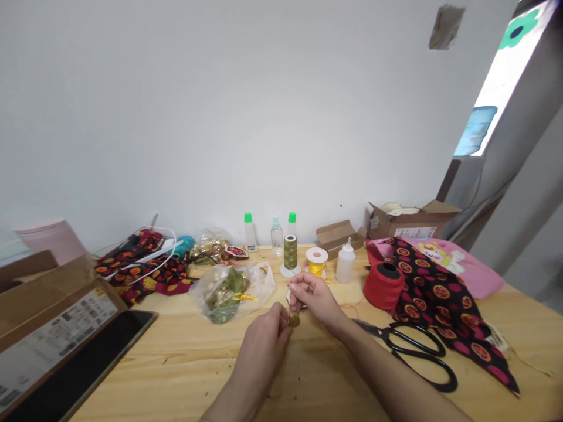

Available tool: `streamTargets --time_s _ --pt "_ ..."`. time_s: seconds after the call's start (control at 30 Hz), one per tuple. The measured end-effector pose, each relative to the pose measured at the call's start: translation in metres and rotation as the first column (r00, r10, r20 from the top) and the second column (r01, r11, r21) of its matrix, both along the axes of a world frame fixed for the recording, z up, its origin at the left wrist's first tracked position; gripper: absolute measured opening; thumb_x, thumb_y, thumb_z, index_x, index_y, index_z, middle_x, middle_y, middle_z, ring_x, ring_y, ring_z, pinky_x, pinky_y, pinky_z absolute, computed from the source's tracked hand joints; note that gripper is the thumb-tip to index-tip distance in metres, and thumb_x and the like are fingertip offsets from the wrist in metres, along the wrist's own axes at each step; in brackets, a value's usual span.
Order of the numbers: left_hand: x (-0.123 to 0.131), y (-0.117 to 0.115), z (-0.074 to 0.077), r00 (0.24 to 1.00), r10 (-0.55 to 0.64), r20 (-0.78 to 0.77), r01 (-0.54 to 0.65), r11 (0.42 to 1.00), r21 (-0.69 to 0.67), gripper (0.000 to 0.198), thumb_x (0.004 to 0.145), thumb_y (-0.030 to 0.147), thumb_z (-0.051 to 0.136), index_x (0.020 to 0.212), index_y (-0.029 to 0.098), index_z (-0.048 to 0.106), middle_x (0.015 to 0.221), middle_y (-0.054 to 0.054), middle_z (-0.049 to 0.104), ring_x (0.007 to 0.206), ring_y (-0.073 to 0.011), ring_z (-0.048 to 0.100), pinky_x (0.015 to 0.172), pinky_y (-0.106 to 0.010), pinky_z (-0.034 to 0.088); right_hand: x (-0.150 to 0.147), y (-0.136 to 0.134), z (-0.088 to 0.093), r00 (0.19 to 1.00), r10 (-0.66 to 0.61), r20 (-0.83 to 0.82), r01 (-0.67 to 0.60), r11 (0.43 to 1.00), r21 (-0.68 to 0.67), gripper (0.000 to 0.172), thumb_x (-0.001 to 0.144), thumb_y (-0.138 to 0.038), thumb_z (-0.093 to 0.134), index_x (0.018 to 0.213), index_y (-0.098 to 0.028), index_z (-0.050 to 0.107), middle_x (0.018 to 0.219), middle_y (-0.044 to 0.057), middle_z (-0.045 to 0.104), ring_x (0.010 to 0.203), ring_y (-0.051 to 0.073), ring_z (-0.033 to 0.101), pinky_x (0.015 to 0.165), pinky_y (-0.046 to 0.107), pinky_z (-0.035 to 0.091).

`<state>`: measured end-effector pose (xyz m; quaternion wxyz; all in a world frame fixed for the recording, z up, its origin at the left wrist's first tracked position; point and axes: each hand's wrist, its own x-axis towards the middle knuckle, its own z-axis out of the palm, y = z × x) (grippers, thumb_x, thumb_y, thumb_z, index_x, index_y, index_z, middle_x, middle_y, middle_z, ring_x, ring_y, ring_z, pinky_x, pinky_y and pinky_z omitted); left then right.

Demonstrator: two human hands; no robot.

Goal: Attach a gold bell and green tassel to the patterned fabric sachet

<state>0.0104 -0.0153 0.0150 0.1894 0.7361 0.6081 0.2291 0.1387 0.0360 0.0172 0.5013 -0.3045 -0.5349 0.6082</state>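
My left hand (264,339) is closed in a pinch, at the edge of a small, round, brass-coloured piece (294,321). My right hand (320,302) is closed too, its fingertips pressed together just above that piece; a thin cord seems to run between the hands, but it is too small to make out. Beyond the fingers stands an olive thread spool (290,253) on a white base. A spool of yellow cord (316,266) and a white squeeze bottle (345,264) stand behind my right hand. Black-handled scissors (407,346) lie to the right of my right forearm.
A plastic bag with green tassels (229,293) lies left of my hands. On the right are a red thread cone (384,287) and patterned dark cloth (433,293). Cardboard boxes stand at left (65,316) and back right (409,221). Green-capped bottles (249,231) line the wall.
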Motion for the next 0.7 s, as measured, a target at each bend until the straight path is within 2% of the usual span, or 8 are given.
streamTargets --time_s 0.1,0.2,0.33,0.4,0.53,0.7 --pt "-0.008 0.002 0.000 0.989 0.029 0.145 -0.016 0.996 -0.090 0.008 0.065 0.015 0.048 0.072 0.018 0.052 0.059 0.001 0.057 0.058 -0.0156 0.050 0.053 -0.024 0.028 0.001 0.001 -0.001 0.999 0.019 0.026 -0.020 1.000 0.015 0.030 0.064 -0.042 0.064 0.071 -0.016 0.051 0.047 -0.006 0.057 0.039 0.006 0.048 0.043 0.019 0.039" --pt "-0.015 0.008 -0.003 0.973 0.040 0.226 0.000 0.985 -0.175 0.004 0.060 0.020 0.052 0.060 0.017 0.055 0.055 0.001 0.055 0.055 -0.0150 0.047 0.051 -0.024 0.026 0.003 0.001 0.000 0.997 0.048 0.063 -0.051 0.998 0.037 0.030 0.064 -0.041 0.065 0.069 -0.016 0.051 0.046 -0.006 0.056 0.038 0.005 0.047 0.042 0.019 0.038" --pt "-0.020 0.015 -0.010 0.921 -0.001 0.389 0.146 0.928 -0.342 0.016 0.059 0.026 0.050 0.047 0.016 0.052 0.044 0.001 0.052 0.046 -0.0129 0.045 0.049 -0.024 0.028 0.005 -0.001 0.001 0.992 0.093 0.084 -0.098 0.994 0.053 0.029 0.064 -0.041 0.065 0.070 -0.016 0.051 0.046 -0.007 0.055 0.039 0.006 0.047 0.043 0.019 0.038" --pt "-0.019 0.016 -0.012 0.869 0.021 0.495 0.223 0.876 -0.428 0.018 0.058 0.031 0.049 0.050 0.016 0.054 0.044 0.000 0.053 0.044 -0.0127 0.046 0.047 -0.024 0.030 0.006 -0.003 0.002 0.987 0.130 0.093 -0.136 0.989 0.055 0.029 0.064 -0.041 0.065 0.070 -0.016 0.052 0.046 -0.007 0.054 0.039 0.006 0.047 0.044 0.019 0.039" --pt "-0.017 0.017 -0.008 0.744 0.148 0.652 0.297 0.801 -0.520 0.022 0.053 0.032 0.052 0.065 0.014 0.056 0.050 0.001 0.052 0.045 -0.0101 0.045 0.046 -0.022 0.031 0.008 -0.007 0.004 0.967 0.221 0.126 -0.231 0.971 0.067 0.029 0.063 -0.040 0.066 0.069 -0.015 0.052 0.047 -0.006 0.054 0.041 0.007 0.049 0.045 0.020 0.040" --pt "-0.018 0.019 0.001 0.646 0.213 0.733 0.356 0.765 -0.537 0.023 0.055 0.032 0.056 0.066 0.011 0.057 0.051 0.005 0.041 0.039 -0.0024 0.024 0.038 -0.018 0.012 0.009 -0.009 0.005 0.930 0.313 0.191 -0.329 0.942 0.061 0.031 0.062 -0.042 0.067 0.068 -0.014 0.054 0.051 -0.004 0.056 0.045 0.006 0.050 0.049 0.020 0.039"
